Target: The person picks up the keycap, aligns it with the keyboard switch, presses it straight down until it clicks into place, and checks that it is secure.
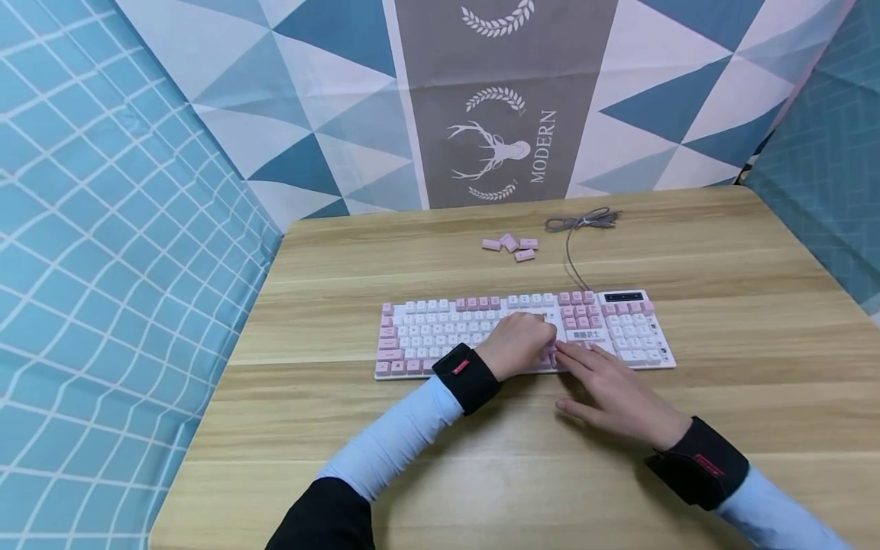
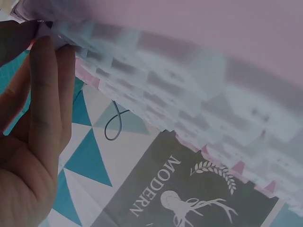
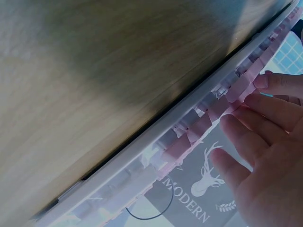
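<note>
a wooden table (image 1: 412, 260) stands in a corner made of cloth walls: a blue checked cloth (image 1: 103, 252) on the left side and a cloth with triangles and a grey deer banner (image 1: 505, 114) at the back.

on the table lies a pink and white keyboard (image 1: 440, 332), flat, with its grey cable (image 1: 580, 229) going back to a small coil near the rear edge. four loose pink keycaps (image 1: 512, 246) lie in a little group behind the keyboard, well apart from it and just beside the cable.

the left hand (image 1: 519, 344) rests on the middle right part of the keyboard. its fingers are bent down over the keys there, and it seems to pinch or press one key, but the head view does not show which key, and i cannot tell if something is really held. the right hand (image 1: 612, 386) lies just beside it, with long relaxed fingers (image 3: 270, 130) that touch the pink keys at the front edge; it grasps nothing. in the right wrist view one pink cap of this front row stands a little crooked.

as i judge it, the work on the keycaps is in its early or middle part: four caps are already off and put aside, and the hands are busy at the next place. almost all other keys sit in their rows, so much can be left. if an empty gap exists under the hands, it is hidden.
</note>
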Tool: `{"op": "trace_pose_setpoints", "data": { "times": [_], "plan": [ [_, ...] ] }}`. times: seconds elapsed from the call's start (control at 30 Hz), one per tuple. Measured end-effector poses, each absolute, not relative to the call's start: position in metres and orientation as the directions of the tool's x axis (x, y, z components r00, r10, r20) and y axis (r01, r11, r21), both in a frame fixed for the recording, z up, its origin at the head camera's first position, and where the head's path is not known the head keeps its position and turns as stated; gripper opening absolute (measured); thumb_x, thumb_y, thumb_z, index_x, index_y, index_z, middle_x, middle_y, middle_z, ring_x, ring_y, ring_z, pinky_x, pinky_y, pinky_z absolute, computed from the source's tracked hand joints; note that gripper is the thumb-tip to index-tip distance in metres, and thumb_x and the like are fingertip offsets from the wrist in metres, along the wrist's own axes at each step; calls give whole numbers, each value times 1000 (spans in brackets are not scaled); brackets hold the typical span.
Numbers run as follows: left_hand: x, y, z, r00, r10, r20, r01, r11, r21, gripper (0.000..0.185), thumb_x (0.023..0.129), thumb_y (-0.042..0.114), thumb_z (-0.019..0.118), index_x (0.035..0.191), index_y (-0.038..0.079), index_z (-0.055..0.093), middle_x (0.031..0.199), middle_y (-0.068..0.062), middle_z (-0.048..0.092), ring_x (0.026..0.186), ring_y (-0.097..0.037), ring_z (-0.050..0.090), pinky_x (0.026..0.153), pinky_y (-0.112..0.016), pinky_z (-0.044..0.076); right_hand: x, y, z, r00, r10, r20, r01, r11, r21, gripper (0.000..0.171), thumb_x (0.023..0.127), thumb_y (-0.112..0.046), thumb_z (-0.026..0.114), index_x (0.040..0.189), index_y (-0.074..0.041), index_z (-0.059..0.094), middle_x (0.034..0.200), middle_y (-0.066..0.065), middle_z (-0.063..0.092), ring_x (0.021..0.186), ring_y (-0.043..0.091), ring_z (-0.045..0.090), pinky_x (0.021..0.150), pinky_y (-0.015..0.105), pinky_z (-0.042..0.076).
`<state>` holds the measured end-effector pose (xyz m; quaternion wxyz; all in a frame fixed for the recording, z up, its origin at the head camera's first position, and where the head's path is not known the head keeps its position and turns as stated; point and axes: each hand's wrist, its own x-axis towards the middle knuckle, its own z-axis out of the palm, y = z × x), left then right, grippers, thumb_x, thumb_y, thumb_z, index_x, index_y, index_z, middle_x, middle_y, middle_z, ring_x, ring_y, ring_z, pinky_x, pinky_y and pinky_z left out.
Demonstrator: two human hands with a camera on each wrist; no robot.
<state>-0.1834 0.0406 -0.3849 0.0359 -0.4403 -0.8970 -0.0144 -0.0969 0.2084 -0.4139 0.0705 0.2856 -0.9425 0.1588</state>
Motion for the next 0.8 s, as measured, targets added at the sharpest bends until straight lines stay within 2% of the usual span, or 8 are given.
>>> {"op": "trace_pose_setpoints", "data": {
  "times": [0.2,0.47,0.7,0.8],
  "plan": [
    [-184,40,-384,-621,778,93,783,622,24,10,80,7,61,80,15,68,70,5,63,62,-10,55,56,-22,45,-97,209,-415,-838,-500,218,-544,798,-261,64,77,-36,72,126,2,54,134,19,51,123,34,49,105,53,31],
    [-185,41,-386,-629,773,90,777,629,22,12,79,8,63,83,17,70,77,6,69,69,-10,63,60,-21,49,-97,209,-416,-848,-489,206,-529,806,-265,63,78,-35,72,126,1,54,134,19,51,123,33,49,105,53,31],
    [-182,42,-386,-675,733,82,737,674,44,13,79,7,62,71,16,68,69,6,65,61,-10,58,54,-23,46,-97,209,-416,-849,-492,191,-527,810,-257,63,79,-36,71,127,1,54,135,17,51,124,32,48,106,52,30],
    [-175,38,-386,-660,742,113,747,665,0,13,78,7,61,70,15,67,68,4,64,60,-11,57,54,-24,47,-97,209,-416,-854,-491,174,-520,813,-261,63,79,-38,70,127,0,54,136,17,51,126,32,47,107,52,29]
  ]
}}
